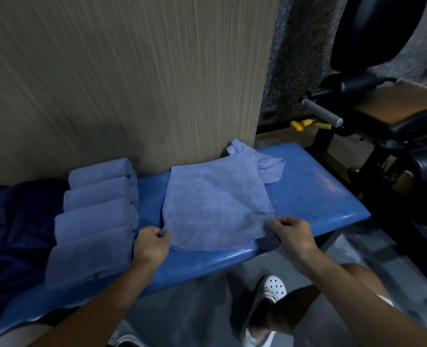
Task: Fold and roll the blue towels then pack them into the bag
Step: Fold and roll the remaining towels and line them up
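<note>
Blue rolled towels (94, 216): 4; flat towel (215, 206): 1.

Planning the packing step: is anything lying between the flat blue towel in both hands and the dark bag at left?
Yes: a row of four rolled blue towels lies on the blue padded bench, between the flat blue towel and the dark navy fabric bag.

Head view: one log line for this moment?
left hand: pinching flat towel near corner | right hand: pinching opposite near corner | rolled towels: four, on bench
</note>
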